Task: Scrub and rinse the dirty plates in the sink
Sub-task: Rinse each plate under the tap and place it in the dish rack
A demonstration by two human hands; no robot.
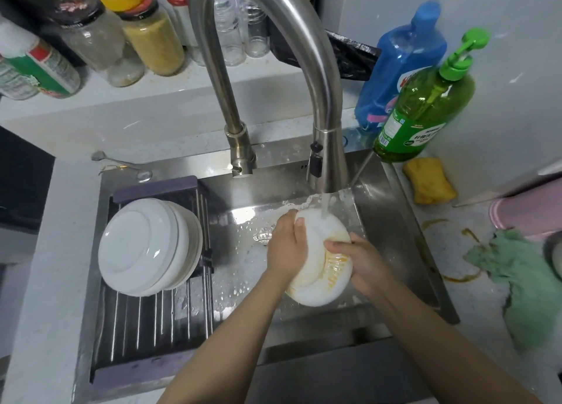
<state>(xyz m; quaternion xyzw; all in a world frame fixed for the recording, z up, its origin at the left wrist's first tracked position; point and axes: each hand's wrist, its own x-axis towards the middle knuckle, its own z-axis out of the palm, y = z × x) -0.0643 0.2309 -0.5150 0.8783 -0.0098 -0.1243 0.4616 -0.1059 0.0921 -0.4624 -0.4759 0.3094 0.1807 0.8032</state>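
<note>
I have the dirty plate (319, 270) tilted on edge over the sink (395, 227), right under the faucet (328, 160) stream. My left hand (286, 248) curls round its upper left rim, thumb on the face; my right hand (362, 263) grips the right rim, fingers pressing the orange-stained part. It looks ceramic: stiff, fairly heavy, breakable and slick when wet, so I judge the rim is the safest hold, with both hands. Clean plates (149, 245) stand stacked on the drying rack (152, 321) to the left.

The green bottle (424, 108) label bears Chinese print, too blurred to read.
</note>
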